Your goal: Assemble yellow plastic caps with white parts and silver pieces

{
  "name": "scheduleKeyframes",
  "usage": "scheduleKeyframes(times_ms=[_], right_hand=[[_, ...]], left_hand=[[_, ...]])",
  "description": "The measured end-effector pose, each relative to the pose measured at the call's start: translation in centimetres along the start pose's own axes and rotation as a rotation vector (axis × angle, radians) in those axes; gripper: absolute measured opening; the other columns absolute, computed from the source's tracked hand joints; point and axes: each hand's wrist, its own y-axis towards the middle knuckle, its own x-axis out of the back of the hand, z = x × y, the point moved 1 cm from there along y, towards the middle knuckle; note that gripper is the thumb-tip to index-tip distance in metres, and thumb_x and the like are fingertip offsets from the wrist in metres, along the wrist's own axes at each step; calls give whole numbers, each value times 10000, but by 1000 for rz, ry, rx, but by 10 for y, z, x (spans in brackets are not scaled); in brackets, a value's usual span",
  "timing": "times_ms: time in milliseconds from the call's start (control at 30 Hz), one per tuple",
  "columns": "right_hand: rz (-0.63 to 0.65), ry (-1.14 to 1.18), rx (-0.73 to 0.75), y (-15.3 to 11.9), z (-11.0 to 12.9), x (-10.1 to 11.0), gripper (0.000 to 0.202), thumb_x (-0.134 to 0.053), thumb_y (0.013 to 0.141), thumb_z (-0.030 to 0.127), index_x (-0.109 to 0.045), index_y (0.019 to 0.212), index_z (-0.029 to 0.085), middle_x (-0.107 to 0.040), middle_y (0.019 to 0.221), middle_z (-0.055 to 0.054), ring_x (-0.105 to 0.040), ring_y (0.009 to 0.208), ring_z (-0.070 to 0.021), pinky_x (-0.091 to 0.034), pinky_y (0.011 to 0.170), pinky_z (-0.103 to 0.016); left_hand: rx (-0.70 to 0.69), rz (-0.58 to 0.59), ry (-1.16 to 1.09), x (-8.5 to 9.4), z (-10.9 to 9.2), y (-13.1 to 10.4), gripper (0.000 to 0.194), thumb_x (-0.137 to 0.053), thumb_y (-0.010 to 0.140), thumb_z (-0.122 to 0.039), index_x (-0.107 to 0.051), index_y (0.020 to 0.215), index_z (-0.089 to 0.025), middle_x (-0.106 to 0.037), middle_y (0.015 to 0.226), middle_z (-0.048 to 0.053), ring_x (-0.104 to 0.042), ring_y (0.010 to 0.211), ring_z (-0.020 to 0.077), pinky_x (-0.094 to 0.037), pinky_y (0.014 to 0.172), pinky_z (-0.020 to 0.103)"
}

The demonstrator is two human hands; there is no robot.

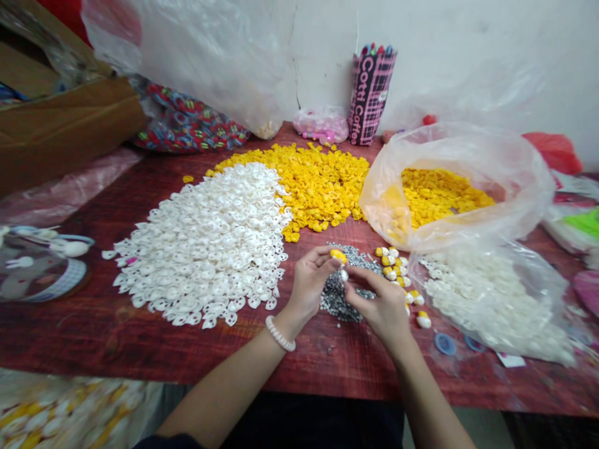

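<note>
My left hand pinches a small yellow piece between thumb and fingers. Just below it, a small white piece sits at the fingertips of my right hand, which are closed on it. Both hands are close together above a pile of small grey pieces. Left of them spreads a large heap of white pieces, with a heap of yellow pieces behind. Several joined yellow-and-white pieces lie right of the grey pile.
An open plastic bag holds yellow pieces; another bag holds white ones. A patterned paper cup stands by the wall. A clear container is at the left, and blue discs lie near the front right.
</note>
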Motion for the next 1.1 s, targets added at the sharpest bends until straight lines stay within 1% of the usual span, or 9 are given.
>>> scheduleKeyframes(times_ms=[133, 233, 333, 433, 567, 700, 833, 967, 1100], right_hand=[[-58, -72, 111, 11, -10, 28, 269, -612, 764, 196, -635, 1032, 203, -711, 923, -39, -686, 743, -159, -575, 731, -304], [-19, -140, 242, 18, -12, 37, 288, -613, 767, 188, -634, 1053, 213, -716, 922, -32, -686, 768, -164, -574, 734, -303], [54, -155, 329, 19, -11, 35, 320, -588, 796, 180, -614, 1110, 236, -713, 974, -27, -687, 833, -172, -571, 764, -304], [82, -156, 355, 12, -10, 27, 417, -549, 826, 149, -532, 1233, 236, -671, 1104, -52, -667, 937, -179, -561, 815, -313], [15, -247, 371, 1, -6, 16, 569, -580, 819, 158, -392, 1356, 181, -604, 1205, -118, -638, 1015, -204, -550, 856, -325], [-124, -367, 375, -4, -5, 9, 478, -560, 830, 132, -468, 1298, 170, -672, 1085, -116, -679, 909, -200, -574, 786, -300], [-199, -366, 389, -7, -7, 7, 373, -569, 825, 127, -545, 1197, 143, -708, 991, -108, -694, 849, -191, -582, 739, -281], [-208, -294, 364, -12, -6, 5, 319, -575, 809, 93, -574, 1123, 149, -711, 976, -104, -689, 863, -188, -575, 748, -283], [-166, -290, 314, -14, -13, 16, 265, -583, 818, 147, -590, 1080, 186, -715, 943, -73, -685, 832, -184, -562, 733, -292]], left_hand=[[-47, 49, 161, 0, -1, -1, 240, -748, 639, -278, -653, 838, -182, -687, 765, 21, -615, 679, 124, -466, 646, 239], [-35, 123, 241, -2, 0, -5, 221, -748, 641, -264, -658, 819, -168, -682, 746, 24, -612, 669, 125, -461, 638, 236], [-31, 143, 270, -2, 0, -7, 210, -742, 652, -251, -650, 819, -162, -675, 739, 22, -610, 666, 124, -454, 633, 231], [-33, 108, 280, -1, 1, -7, 208, -743, 651, -268, -636, 790, -157, -663, 711, 16, -602, 645, 122, -449, 614, 229], [5, 64, 265, -2, 2, -9, 228, -747, 645, -283, -585, 741, -155, -645, 672, 1, -593, 602, 111, -438, 569, 215], [56, 94, 270, -5, 5, -12, 295, -753, 637, -280, -498, 735, -170, -612, 625, -29, -592, 574, 101, -429, 540, 195], [28, 74, 370, -7, 5, -16, 321, -752, 637, -299, -470, 724, -173, -590, 645, -36, -598, 596, 99, -429, 540, 185], [-21, 65, 463, -8, 4, -20, 342, -762, 619, -325, -470, 712, -174, -576, 683, -30, -622, 656, 119, -449, 564, 194], [-46, 149, 544, -8, 3, -19, 345, -767, 614, -331, -498, 763, -175, -614, 746, 1, -643, 728, 144, -470, 628, 221]])
